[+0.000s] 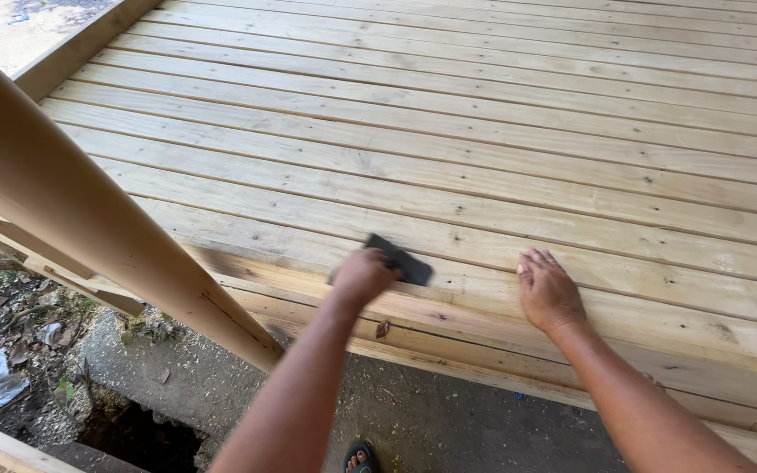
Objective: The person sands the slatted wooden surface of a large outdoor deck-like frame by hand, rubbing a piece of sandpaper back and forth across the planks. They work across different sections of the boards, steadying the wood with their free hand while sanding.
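Pale timber deck [484,131] | left hand [363,274] clamps dark sanding pad [401,260] at board edge, 6 o'clock | right hand [548,291] flat, empty, bracing | I'd stroke along grain, even pressure.

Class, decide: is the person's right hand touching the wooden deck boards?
Touching. The head view shows the right hand lying flat, palm down, on the deck boards.

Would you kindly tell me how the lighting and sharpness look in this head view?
Head view: even daylight on the wooden deck, no harsh glare; the left hand and its dark sanding block are slightly motion-blurred; the right hand rests flat and sharp; the wooden post looms large and soft at left.
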A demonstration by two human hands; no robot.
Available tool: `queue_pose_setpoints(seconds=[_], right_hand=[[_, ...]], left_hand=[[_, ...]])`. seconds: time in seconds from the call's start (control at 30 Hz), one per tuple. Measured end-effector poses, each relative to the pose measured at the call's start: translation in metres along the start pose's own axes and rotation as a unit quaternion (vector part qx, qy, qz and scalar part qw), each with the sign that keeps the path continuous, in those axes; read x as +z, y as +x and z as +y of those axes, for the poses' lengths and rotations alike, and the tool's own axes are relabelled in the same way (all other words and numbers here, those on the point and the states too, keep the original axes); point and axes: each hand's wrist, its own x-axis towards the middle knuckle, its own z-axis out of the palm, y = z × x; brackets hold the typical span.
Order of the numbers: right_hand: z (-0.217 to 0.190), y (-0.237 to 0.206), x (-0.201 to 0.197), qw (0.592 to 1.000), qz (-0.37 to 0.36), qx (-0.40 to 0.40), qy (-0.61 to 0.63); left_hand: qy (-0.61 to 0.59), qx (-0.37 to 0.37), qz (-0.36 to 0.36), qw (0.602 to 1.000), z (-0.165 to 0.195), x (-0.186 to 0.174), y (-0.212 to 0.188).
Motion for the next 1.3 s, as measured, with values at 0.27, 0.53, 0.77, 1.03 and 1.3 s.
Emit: queue_pose_setpoints(seconds=[0.27,0.53,0.77,1.03,1.3], right_hand=[[0.009,-0.004,-0.004,0.999,0.012,0.028,0.043],[0.006,-0.008,-0.006,0.999,-0.012,0.039,0.002],[0.002,-0.015,-0.022,0.998,-0.010,0.046,0.032],[-0.004,-0.014,-0.023,1.000,0.002,0.009,0.003],[-0.016,-0.016,-0.023,0.998,0.012,0.040,0.036]], left_hand=[[0.000,0.031,0.011,0.999,0.050,0.061,-0.007],[-0.048,-0.051,0.008,0.998,0.053,0.060,-0.005],[0.007,0.028,0.048,0.998,0.075,0.077,-0.017],[0.039,-0.002,0.036,0.999,0.060,0.053,-0.012],[-0.015,0.039,0.054,0.998,0.047,0.054,-0.015]])
